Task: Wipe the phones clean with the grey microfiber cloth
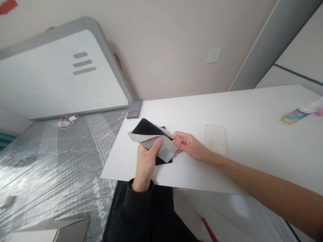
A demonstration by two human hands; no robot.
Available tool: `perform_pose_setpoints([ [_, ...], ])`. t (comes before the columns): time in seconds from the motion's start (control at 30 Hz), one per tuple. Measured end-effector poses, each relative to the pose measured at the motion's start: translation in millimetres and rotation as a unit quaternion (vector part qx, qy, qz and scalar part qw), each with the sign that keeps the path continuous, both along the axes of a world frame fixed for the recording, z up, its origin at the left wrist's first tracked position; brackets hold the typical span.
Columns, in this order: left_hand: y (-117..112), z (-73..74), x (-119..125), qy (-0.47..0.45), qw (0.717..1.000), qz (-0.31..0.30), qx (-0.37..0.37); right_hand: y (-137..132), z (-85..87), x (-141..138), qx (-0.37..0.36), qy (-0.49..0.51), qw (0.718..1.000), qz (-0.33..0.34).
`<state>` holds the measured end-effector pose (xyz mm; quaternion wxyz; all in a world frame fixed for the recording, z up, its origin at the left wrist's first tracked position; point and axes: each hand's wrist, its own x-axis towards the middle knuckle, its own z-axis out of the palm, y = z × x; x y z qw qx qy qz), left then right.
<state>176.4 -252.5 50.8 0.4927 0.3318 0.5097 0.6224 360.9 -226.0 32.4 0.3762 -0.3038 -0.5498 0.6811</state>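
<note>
My left hand (148,158) grips a pale grey-white sheet or sleeve (165,150) with small blue print, its thumb lying on top. A black flat slab (146,127), like a phone or small tablet, shows out of the sheet's opening, tilted above the table. My right hand (188,144) pinches the right corner where slab and sheet meet; its fingers are closed. Underneath lies another black flat thing (164,161), mostly hidden by the sheet and my left hand. Right of my right hand, a clear phone case (215,136) lies flat, partly behind my forearm.
The white table (252,121) runs along the wall. A pixelated dark rectangular thing (134,109) lies at its far left corner. At the far right lies a bottle (297,115) with a colourful label. A plastic-wrapped mattress (58,168) and white headboard (50,77) fill the left.
</note>
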Motion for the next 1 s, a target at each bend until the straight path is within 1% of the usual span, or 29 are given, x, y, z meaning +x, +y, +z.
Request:
perform_pose_setpoints([
  [0.1, -1, -3.7, -2, -0.009, 0.997, 0.068, 0.031, -2, -2.0, -1, -0.006, -0.009, 1.000, -0.001],
  [0.13, -2, -5.5, -1, 0.002, 0.997, 0.075, 0.030, -2, -2.4, -2, -0.005, -0.012, 1.000, -0.007],
  [0.17, -3, -7.0, 1, 0.032, 0.997, 0.062, 0.017, -3, -2.7, -2, -0.004, -0.015, 1.000, -0.014],
  [0.23, -4, -5.8, 1, 0.100, 0.995, 0.010, -0.006, -3, -1.8, -4, -0.003, -0.016, 1.000, -0.025],
  [0.27, -4, -1.6, -2, 0.114, 0.993, -0.009, -0.013, -2, -0.5, -5, -0.001, -0.017, 0.999, -0.032],
  [0.3, -3, 5.4, -9, 0.113, 0.994, 0.003, -0.006, -1, 1.4, -5, 0.001, -0.018, 0.999, -0.043],
  [0.33, -2, 14.8, -19, 0.105, 0.994, 0.032, 0.010, 0, 3.9, -4, 0.004, -0.017, 0.998, -0.060],
  [0.37, -2, 25.7, -32, 0.080, 0.990, 0.106, 0.056, 2, 6.7, -1, 0.007, -0.015, 0.996, -0.085],
  [0.4, -3, 36.6, -45, 0.060, 0.969, 0.206, 0.120, 3, 9.8, 5, 0.009, -0.011, 0.993, -0.115],
  [0.43, -5, 45.8, -57, 0.066, 0.946, 0.269, 0.168, 4, 13.1, 14, 0.010, -0.007, 0.989, -0.148],
  [0.47, -9, 52.1, -66, 0.094, 0.936, 0.284, 0.187, 5, 16.3, 26, 0.010, -0.003, 0.983, -0.183],
  [0.5, -14, 54.6, -69, 0.123, 0.948, 0.240, 0.168, 3, 19.2, 40, 0.009, -0.001, 0.976, -0.216],
  [0.53, -20, 53.2, -67, 0.164, 0.960, 0.172, 0.146, 0, 21.7, 56, 0.007, -0.002, 0.969, -0.247],
  [0.57, -27, 48.7, -58, 0.203, 0.962, 0.125, 0.135, -5, 23.5, 72, 0.003, -0.006, 0.962, -0.274],
  [0.6, -34, 42.0, -44, 0.239, 0.960, 0.075, 0.124, -12, 24.5, 89, -0.001, -0.012, 0.954, -0.298],
  [0.63, -41, 34.4, -25, 0.288, 0.950, 0.016, 0.119, -21, 24.5, 104, -0.007, -0.018, 0.948, -0.319],
  [0.67, -48, 27.1, -5, 0.354, 0.926, -0.070, 0.116, -31, 23.3, 117, -0.013, -0.025, 0.941, -0.336],
  [0.7, -52, 20.7, 16, 0.427, 0.882, -0.158, 0.119, -40, 21.1, 128, -0.020, -0.032, 0.936, -0.351],
  [0.73, -56, 15.7, 36, 0.501, 0.829, -0.224, 0.111, -50, 17.8, 136, -0.028, -0.038, 0.931, -0.362],
  [0.77, -57, 12.0, 54, 0.565, 0.775, -0.266, 0.094, -59, 13.8, 142, -0.035, -0.044, 0.927, -0.370],
  [0.8, -56, 9.3, 69, 0.610, 0.735, -0.285, 0.084, -67, 9.3, 147, -0.042, -0.049, 0.924, -0.376],
  [0.83, -53, 7.1, 80, 0.632, 0.712, -0.295, 0.081, -75, 4.6, 150, -0.048, -0.054, 0.923, -0.379],
  [0.87, -50, 4.9, 89, 0.646, 0.698, -0.298, 0.081, -81, 0.1, 151, -0.054, -0.057, 0.921, -0.381],
  [0.93, -44, -0.1, 99, 0.653, 0.688, -0.303, 0.090, -91, -7.8, 151, -0.065, -0.060, 0.920, -0.382],
  [1.0, -41, -6.3, 102, 0.660, 0.679, -0.307, 0.095, -98, -13.5, 149, -0.074, -0.061, 0.921, -0.379],
])
